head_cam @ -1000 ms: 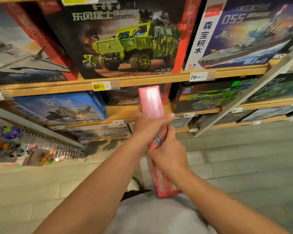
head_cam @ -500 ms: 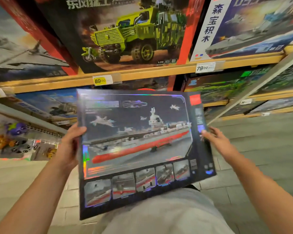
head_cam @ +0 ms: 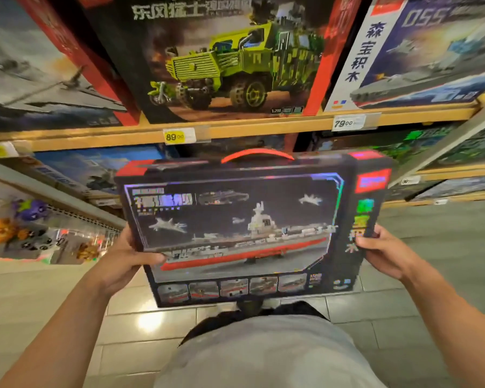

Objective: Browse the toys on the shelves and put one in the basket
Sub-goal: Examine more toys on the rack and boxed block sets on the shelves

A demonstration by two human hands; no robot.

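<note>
A large dark toy box (head_cam: 244, 233) with an aircraft carrier picture and a red carry handle on top is held upright in front of me, its front facing me. My left hand (head_cam: 123, 259) grips its left edge, thumb on the front. My right hand (head_cam: 381, 247) grips its right edge, thumb on the front as well. No basket is in view.
Wooden shelves (head_cam: 263, 127) run across the top, stacked with boxes: a green truck set (head_cam: 230, 63), a warship set (head_cam: 420, 51), a grey plane set (head_cam: 39, 79). Price tags read 89.00 (head_cam: 177, 135) and 79.00 (head_cam: 347, 123). Small hanging toys (head_cam: 25, 228) fill the left. Tiled floor below.
The box went from edge-on between both hands to face-on. Since half a second ago it has risen and levelled; both hands now hold its lower side edges.
</note>
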